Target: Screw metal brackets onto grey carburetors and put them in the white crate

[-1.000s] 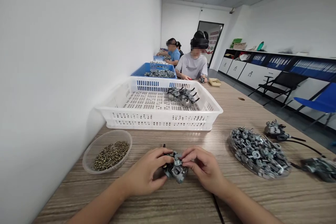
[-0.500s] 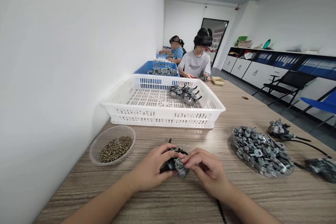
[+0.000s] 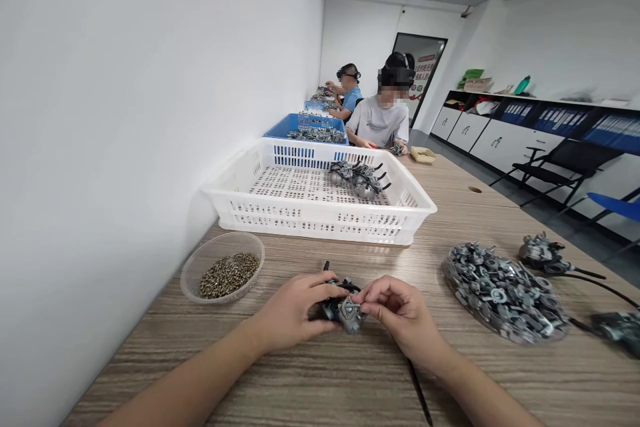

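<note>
my left hand (image 3: 293,310) is closed round the dark side of a small metal part (image 3: 344,310), and my right hand (image 3: 397,313) pinches its grey front end between thumb and fingertips (image 3: 367,307); both grips are clamped on it. the metal part sits just above the wooden table (image 3: 320,373), in front of the white basket (image 3: 320,197). it looks like a rigid casting, probably dense for its size, with knobbly edges that should give good purchase; the body seems the safest place to hold, not the thin black cable (image 3: 417,397) that trails from it toward me. left of the metal part stands a clear bowl of screws (image 3: 223,273); right of it lies a tray of grey fittings (image 3: 503,290). behind the basket a person in a grey shirt (image 3: 379,121) works at the same table.
</note>
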Available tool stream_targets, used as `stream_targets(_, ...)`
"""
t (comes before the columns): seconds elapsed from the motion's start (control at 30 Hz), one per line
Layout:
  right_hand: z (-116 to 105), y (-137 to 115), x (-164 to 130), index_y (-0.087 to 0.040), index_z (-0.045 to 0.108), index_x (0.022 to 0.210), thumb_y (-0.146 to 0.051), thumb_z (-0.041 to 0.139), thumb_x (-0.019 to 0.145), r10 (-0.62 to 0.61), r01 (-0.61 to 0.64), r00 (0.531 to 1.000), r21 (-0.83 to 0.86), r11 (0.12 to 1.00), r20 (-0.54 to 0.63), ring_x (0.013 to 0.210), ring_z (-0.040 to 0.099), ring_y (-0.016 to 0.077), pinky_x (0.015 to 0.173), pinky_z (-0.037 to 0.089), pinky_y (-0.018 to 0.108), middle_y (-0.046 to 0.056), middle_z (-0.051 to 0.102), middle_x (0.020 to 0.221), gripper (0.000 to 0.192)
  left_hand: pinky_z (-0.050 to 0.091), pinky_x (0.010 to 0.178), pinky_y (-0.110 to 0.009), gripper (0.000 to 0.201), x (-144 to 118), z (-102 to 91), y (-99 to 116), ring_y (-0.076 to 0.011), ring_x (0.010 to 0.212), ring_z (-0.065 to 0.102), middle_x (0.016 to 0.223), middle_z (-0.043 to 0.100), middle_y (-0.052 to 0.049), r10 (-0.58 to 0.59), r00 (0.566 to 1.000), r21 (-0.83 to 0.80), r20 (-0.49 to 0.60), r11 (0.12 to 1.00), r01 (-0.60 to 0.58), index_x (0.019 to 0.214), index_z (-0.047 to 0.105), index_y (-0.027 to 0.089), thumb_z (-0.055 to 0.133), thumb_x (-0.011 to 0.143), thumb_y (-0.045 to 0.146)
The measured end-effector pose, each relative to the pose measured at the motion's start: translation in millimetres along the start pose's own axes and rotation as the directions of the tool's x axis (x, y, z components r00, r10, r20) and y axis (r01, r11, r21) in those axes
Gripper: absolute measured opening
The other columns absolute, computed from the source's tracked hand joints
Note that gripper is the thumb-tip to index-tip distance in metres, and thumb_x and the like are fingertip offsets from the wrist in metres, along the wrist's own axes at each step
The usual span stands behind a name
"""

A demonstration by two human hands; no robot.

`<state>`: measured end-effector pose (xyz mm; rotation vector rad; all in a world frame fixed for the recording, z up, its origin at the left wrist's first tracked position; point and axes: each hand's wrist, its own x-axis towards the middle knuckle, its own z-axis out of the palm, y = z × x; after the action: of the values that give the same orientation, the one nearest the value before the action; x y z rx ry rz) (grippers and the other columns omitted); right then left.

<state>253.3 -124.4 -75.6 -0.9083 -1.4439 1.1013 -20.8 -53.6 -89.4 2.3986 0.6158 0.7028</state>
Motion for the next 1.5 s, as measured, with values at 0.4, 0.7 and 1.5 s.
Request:
stream_targets(0.4,-5,3,1,-0.025,0.083,0.090,-0.034,0.095,0.096,-0.017,0.016,1.000,-0.051,0.999,-0.017,0.092,0.082,0.0205,0.084,0.066,0.029,0.005,0.086,0.097,0.016,0.061,0.113,-0.053,0.046,-3,-3.3,11,-0.0339,0.134,0.070,0.146,0.070,-0.015,0.058,0.979,-0.005,-0.194,0.998,-0.060,0.136,0.079,0.029,0.096,0.094,0.036)
stream_targets(0.7,3,-9,-1,-0.023,0.078,0.080,-0.043,0.095,0.097,-0.060,0.067,0.989,0.047,0.997,-0.136,0.088,0.082,0.0216,0.081,0.069,0.031,0.008,0.086,0.093,0.031,0.067,0.108,-0.047,0.028,2,4.5,26,-0.0294,0.127,0.076,0.115,0.087,-0.009,0.195,0.905,-0.104,-0.377,0.962,-0.251,0.131,0.078,0.025,0.087,0.104,0.027)
stream_targets(1.5,18,-17,-8,-0.025,0.079,0.091,-0.035,0.094,0.100,-0.052,0.057,0.995,0.057,0.997,-0.083,0.090,0.078,0.0173,0.082,0.063,0.026,0.004,0.085,0.098,0.021,0.066,0.100,-0.041,0.020,-2,9.0,37,-0.0260,0.115,0.075,0.100,0.088,-0.004,0.146,0.846,-0.147,-0.513,0.956,-0.254,0.112,0.082,0.026,0.095,0.097,0.024)
